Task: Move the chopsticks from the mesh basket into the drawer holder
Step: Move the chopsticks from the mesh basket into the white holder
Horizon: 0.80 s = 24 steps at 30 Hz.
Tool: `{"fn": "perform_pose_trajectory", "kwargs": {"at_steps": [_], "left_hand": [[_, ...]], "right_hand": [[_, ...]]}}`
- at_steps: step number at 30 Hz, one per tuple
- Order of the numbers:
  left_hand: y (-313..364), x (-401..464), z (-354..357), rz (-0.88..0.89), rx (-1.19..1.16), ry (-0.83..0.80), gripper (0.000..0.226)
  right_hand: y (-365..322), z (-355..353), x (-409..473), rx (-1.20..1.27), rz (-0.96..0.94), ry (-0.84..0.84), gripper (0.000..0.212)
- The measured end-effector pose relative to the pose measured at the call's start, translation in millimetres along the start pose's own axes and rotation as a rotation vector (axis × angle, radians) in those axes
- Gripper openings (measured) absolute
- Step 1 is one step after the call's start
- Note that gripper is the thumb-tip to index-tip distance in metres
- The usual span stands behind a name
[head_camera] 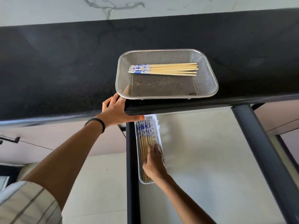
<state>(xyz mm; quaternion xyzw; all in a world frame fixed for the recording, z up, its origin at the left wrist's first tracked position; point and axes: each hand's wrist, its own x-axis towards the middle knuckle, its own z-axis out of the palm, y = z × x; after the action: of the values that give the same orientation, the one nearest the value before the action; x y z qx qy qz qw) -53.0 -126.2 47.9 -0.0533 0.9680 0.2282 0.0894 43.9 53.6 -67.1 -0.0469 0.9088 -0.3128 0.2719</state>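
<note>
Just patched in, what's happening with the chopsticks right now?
A person is moving chopsticks from the mesh basket on the black counter to the white drawer holder. The right hand rests on the chopsticks in the holder. The left hand rests on the counter edge beside the basket. A bundle of chopsticks remains in the basket.

I see a black stone counter (64,65) across the middle of the frame. Above it is a white marble wall (48,8). Pale floor tiles (97,183) show at the bottom.
</note>
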Motion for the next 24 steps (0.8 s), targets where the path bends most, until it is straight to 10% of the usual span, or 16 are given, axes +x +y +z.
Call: {"fn": "perform_pose_trajectory", "kwargs": {"at_steps": [24], "left_hand": [[1.0,0.2,-2.6,0.005,-0.006,-0.007,0.117]], "right_hand": [[-25.8,-26.2,42.3,0.102,0.012,-0.025,0.068]]}}
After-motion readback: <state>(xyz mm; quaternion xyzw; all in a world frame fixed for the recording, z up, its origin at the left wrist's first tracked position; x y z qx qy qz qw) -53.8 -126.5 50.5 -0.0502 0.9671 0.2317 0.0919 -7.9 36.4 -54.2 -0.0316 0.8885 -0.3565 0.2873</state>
